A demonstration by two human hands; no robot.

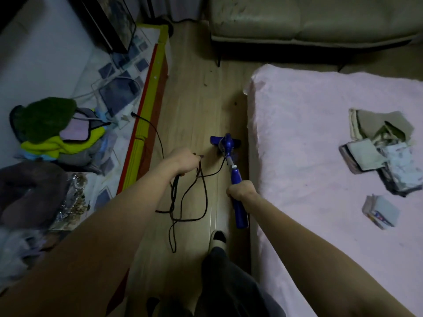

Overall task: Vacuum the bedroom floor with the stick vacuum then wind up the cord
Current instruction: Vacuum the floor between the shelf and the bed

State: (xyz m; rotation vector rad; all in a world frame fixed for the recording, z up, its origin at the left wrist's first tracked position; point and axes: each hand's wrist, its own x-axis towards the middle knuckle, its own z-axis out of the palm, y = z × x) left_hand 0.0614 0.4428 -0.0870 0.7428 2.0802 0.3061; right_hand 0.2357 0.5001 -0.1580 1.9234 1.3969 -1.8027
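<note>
Right hand wraps the blue plastic stick vacuum, head at twelve o'clock on the wooden floor; left hand clutches black cord loops at nine o'clock.

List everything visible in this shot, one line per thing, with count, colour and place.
stick vacuum: one, blue, on the floor beside the bed
cord: one, black, loose loops hanging from the left hand to the floor
floor: one, light wood, centre strip
bed: one, pink cover, right
folded cloths: a few piles, grey and beige, on the bed
sofa: one, pale green-grey, top
clothes heap: one, green, yellow and lilac, left
left hand: one, holds the cord
right hand: one, grips the vacuum handle
foot: one, pale slipper, on the floor
</note>
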